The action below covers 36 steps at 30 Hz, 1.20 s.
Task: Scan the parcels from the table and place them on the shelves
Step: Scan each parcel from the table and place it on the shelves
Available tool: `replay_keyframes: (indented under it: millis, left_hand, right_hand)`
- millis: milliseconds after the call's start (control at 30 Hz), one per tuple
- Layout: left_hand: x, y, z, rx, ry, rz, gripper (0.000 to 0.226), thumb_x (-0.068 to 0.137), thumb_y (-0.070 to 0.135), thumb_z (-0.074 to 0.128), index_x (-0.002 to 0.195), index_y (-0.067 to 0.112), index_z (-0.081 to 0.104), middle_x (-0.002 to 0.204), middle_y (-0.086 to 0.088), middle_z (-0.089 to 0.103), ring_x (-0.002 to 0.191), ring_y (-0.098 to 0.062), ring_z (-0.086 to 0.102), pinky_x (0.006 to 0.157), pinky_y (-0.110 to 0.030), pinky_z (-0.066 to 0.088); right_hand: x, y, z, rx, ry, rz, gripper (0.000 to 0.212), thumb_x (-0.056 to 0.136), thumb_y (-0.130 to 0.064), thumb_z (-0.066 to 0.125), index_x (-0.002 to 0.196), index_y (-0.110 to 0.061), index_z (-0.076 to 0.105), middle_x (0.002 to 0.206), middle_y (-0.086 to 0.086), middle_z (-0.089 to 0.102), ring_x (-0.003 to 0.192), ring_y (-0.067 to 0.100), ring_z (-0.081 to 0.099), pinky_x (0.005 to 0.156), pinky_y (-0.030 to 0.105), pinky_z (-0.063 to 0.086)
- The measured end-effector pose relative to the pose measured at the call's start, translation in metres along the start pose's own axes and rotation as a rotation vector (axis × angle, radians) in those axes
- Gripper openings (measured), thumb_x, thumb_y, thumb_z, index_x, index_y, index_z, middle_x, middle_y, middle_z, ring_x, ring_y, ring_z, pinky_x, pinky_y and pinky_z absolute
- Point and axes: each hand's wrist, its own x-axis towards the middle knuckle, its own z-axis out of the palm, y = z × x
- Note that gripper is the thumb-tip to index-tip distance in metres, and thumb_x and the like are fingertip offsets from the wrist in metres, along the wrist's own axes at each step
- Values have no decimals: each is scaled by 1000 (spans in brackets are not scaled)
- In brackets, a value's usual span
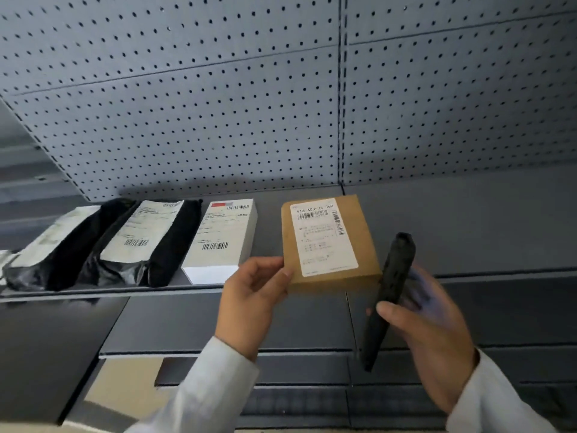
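Gripping a brown box by its near corner, the left hand holds it at the shelf, right of a white box; the right hand clasps a black scanner.

Dim, soft, edge-warped; blurred hands

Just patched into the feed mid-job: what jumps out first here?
The brown cardboard parcel with a white label, held at its near left corner by the left hand at the shelf front. Right of it, the right hand grips a black scanner. Further left, a white box and two black bags lie on the shelf.
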Motion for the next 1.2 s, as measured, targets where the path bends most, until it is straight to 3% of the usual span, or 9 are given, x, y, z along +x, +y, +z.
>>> replay_keyframes:
  millis: [67,200,300,400,567,667,800,967,1200]
  left_hand:
    - [2,-8,6,52,25,32,16,89,0,65,104,4,71,95,-5,77,88,-11,71,76,-20,54]
    - [12,-14,14,136,19,41,32,87,-6,63,112,12,68,103,4,76,98,-8,70,85,-17,53]
    - [24,-18,10,261,59,33,35,81,0,72,112,15,69,103,6,75,95,-6,70,85,-20,54]
    - [27,-20,7,325,21,13,48,77,-9,68,120,11,66,108,3,74,89,5,68,81,-14,53]
    - [20,-21,8,311,-30,-3,62,76,-22,58,127,13,57,106,17,67,91,9,66,83,-13,52]
    - [19,-24,9,297,-38,-14,65,76,-22,55,128,17,55,114,12,68,102,1,67,93,-21,53]
    - [18,-27,7,315,-59,-19,69,75,-20,52,132,19,54,123,8,67,111,-1,64,95,-18,50]
    - [19,-31,5,291,-75,-12,70,76,-19,51,136,16,52,128,4,65,116,-3,62,99,-18,48]
    - [20,-37,2,250,-88,-12,70,76,-17,53,137,18,52,128,7,65,115,2,60,93,-9,46]
  right_hand:
    - [7,1,-2,-24,-54,-2,91,22,-49,99,108,-40,73,114,-2,75,109,19,69,98,48,51]
    - [29,5,-1,-46,-114,25,72,49,-13,92,113,-33,67,114,-1,75,110,19,69,100,45,52]
    - [42,7,5,-33,-138,85,81,42,-27,88,119,-31,65,116,0,74,111,22,68,92,41,55]
    - [49,11,6,-51,-162,115,80,47,-16,93,121,-30,64,120,2,72,112,25,68,82,36,54]
    - [48,17,4,-65,-173,132,81,52,-16,88,127,-30,60,122,0,71,116,23,65,99,47,52]
    - [50,19,4,-64,-156,119,84,48,-23,93,126,-33,62,122,-3,71,117,22,65,101,49,51]
    - [51,22,5,-78,-134,109,71,55,-18,92,117,-38,64,124,-3,70,118,23,63,102,55,50]
    - [44,26,11,-111,-72,79,78,44,-40,89,117,-41,63,125,-7,69,121,21,62,105,57,48]
    - [41,29,13,-121,-21,53,73,51,-19,92,115,-37,63,124,-3,69,120,21,62,106,57,47]
